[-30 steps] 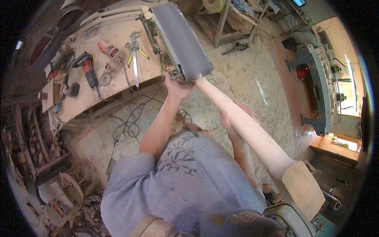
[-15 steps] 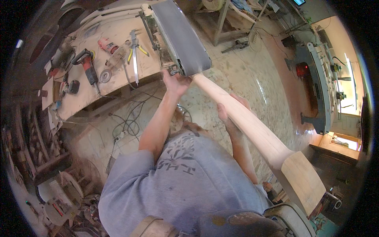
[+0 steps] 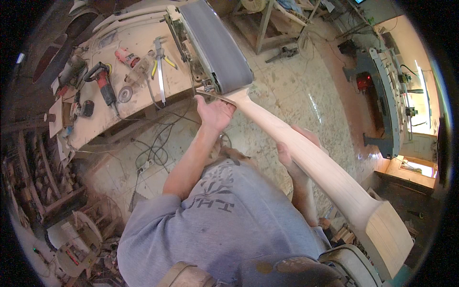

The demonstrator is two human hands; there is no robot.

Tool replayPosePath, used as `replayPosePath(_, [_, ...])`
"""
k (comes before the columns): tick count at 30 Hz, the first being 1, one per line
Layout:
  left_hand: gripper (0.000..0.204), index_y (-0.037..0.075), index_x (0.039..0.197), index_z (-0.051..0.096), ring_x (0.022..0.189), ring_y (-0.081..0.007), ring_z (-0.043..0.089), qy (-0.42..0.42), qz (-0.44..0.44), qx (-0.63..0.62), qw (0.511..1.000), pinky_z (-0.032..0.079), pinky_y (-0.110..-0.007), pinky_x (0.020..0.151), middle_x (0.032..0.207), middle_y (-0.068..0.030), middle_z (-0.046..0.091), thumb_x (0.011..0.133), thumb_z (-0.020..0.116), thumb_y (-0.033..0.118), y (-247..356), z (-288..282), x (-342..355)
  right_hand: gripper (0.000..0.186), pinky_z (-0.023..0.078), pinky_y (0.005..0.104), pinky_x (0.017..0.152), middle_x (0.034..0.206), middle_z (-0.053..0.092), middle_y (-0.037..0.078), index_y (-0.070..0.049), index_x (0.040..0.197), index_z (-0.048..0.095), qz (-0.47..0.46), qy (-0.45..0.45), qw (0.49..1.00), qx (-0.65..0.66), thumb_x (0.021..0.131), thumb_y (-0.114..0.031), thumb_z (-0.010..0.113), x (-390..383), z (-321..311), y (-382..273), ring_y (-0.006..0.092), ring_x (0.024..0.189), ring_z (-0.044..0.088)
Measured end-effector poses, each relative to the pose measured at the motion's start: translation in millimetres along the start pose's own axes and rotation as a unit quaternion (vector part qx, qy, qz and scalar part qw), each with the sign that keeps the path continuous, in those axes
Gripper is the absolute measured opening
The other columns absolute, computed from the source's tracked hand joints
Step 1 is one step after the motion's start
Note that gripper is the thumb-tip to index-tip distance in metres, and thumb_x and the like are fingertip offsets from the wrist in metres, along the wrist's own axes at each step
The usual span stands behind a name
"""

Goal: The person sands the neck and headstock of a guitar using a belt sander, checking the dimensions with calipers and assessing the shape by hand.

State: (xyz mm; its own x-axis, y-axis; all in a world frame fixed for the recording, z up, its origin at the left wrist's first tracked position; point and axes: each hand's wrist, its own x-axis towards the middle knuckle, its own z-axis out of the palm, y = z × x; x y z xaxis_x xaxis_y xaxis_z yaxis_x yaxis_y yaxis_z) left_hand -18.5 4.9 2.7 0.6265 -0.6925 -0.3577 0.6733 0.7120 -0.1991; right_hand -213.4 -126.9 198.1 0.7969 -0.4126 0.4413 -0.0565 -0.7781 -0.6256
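Observation:
A long, pale wooden leg (image 3: 306, 148) slants across the view, with a thick squared block at its near right end. Its thin, flared far end lies under the rounded nose of a belt sander (image 3: 213, 43). My left hand (image 3: 216, 114) supports that far end from below, palm turned up and thumb sticking out; the fingertips are partly hidden by the wood. Midway along the shaft, my right hand (image 3: 295, 158) wraps round it from beneath, with the thumb on the near side and fingers showing on the far side.
The workbench (image 3: 138, 98) at the left holds an angle grinder (image 3: 101, 83), a red power tool (image 3: 127, 56), a caliper (image 3: 160, 71), yellow-handled pliers (image 3: 168, 62) and a grinding disc (image 3: 125, 94). Loose cables (image 3: 155, 150) lie on the dusty floor. A grey machine (image 3: 382, 105) stands at the right.
The wooden leg has shifted toward the near right, exposing its flared end below the sander. My right hand has moved right with it. My left hand has dropped slightly, its palm now more visible.

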Motion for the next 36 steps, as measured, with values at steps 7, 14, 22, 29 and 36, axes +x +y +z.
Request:
replayPosePath(7, [0.113, -0.004, 0.142, 0.048, 0.131, -0.0367, 0.055, 0.077, 0.047, 0.037, 0.995, 0.046, -0.051, 0.109, 0.148, -0.0212, 0.054, 0.088, 0.030, 0.093, 25, -10, 30, 0.052, 0.060, 0.0325, 0.073, 0.090, 0.075, 0.010, 0.002, 0.111, 0.070, -0.023, 0.044, 0.998, -0.035, 0.077, -0.032, 0.089, 10, 42, 5, 0.0185, 0.078, 0.073])
replayPosePath(14, [0.109, -0.003, 0.142, 0.049, 0.131, -0.0364, 0.054, -0.024, -0.002, -0.032, 0.999, 0.045, -0.052, 0.110, 0.144, -0.0212, 0.055, 0.089, 0.032, 0.091, 10, -5, 8, 0.049, 0.059, 0.0324, 0.075, 0.090, 0.075, 0.011, 0.003, 0.109, 0.070, 0.053, -0.031, 0.998, -0.011, 0.077, -0.030, 0.088, 12, 9, -12, 0.0194, 0.079, 0.073])
replayPosePath(22, [0.112, -0.007, 0.142, 0.048, 0.124, -0.0364, 0.057, 0.007, 0.034, 0.003, 0.999, 0.047, -0.051, 0.108, 0.140, -0.0211, 0.057, 0.089, 0.034, 0.091, 23, -16, 33, 0.052, 0.058, 0.0332, 0.079, 0.096, 0.073, 0.013, 0.003, 0.114, 0.066, 0.050, -0.027, 0.998, 0.007, 0.077, -0.026, 0.089, 17, 37, -1, 0.0207, 0.085, 0.071])
replayPosePath(29, [0.112, -0.007, 0.140, 0.050, 0.116, -0.0352, 0.058, 0.092, 0.074, 0.045, 0.992, 0.049, -0.047, 0.104, 0.134, -0.0201, 0.059, 0.089, 0.035, 0.091, 23, -20, 44, 0.058, 0.057, 0.0336, 0.083, 0.100, 0.071, 0.011, 0.003, 0.118, 0.062, 0.050, -0.064, 0.995, -0.050, 0.075, -0.026, 0.090, 22, 42, 3, 0.0199, 0.089, 0.069])
replayPosePath(36, [0.109, -0.006, 0.137, 0.051, 0.116, -0.0340, 0.057, 0.132, 0.081, 0.050, 0.987, 0.049, -0.046, 0.103, 0.133, -0.0190, 0.058, 0.088, 0.038, 0.091, 14, -3, 39, 0.057, 0.057, 0.0341, 0.082, 0.097, 0.071, 0.010, 0.003, 0.116, 0.063, -0.043, 0.001, 0.995, -0.089, 0.075, -0.026, 0.089, 23, 54, 13, 0.0214, 0.088, 0.069])
